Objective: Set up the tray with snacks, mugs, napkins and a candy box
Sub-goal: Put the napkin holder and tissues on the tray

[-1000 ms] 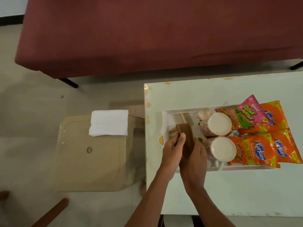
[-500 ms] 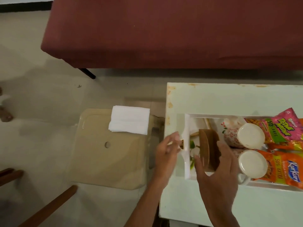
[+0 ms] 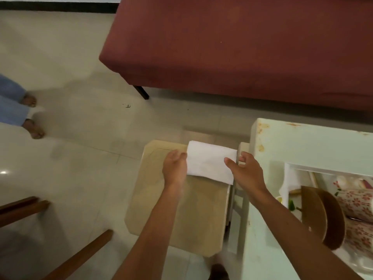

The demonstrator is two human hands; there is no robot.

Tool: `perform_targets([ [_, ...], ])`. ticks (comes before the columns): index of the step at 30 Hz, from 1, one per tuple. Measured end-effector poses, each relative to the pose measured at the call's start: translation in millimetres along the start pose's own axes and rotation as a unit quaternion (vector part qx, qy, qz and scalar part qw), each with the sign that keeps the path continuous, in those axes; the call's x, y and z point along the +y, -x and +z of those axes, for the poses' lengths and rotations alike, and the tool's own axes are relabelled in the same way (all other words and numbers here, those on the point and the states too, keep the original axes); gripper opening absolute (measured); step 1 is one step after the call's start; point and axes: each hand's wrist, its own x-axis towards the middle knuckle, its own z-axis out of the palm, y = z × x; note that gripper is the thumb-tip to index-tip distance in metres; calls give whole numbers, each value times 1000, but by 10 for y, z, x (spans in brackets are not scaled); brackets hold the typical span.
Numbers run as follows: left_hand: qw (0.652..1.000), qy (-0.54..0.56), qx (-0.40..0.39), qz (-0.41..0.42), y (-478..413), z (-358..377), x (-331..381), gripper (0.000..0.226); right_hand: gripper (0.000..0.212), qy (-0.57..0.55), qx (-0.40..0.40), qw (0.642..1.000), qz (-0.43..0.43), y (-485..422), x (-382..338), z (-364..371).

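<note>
A folded stack of white napkins (image 3: 210,160) lies on the back edge of a beige plastic stool (image 3: 181,219). My left hand (image 3: 174,168) curls around the stack's left edge. At the right edge is my right hand (image 3: 246,172), thumb on top and fingers wrapped round the side. On the white table (image 3: 302,142) at the right, the white tray (image 3: 302,167) holds a brown wooden napkin holder (image 3: 323,217) standing on edge, with two floral mugs (image 3: 355,199) beside it. The snack packets are out of frame.
A maroon padded bench (image 3: 242,47) fills the top of the view. Another person's bare feet (image 3: 30,116) stand on the tiled floor at the far left. Wooden furniture legs (image 3: 20,209) cross the lower left corner.
Both hands left the brown holder in the tray and moved left to the stool, where they now close on the napkin stack. The view swung left, cutting off the snack packets.
</note>
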Motion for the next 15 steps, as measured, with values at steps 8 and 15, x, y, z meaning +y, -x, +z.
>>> perform_targets([
  [8, 999, -23, -31, 21, -159, 62, -56, 24, 56, 3, 24, 999, 34, -164, 69, 227],
  [15, 989, -96, -108, 40, -147, 23, -164, 29, 21, -85, -9, 996, 30, -92, 41, 144],
])
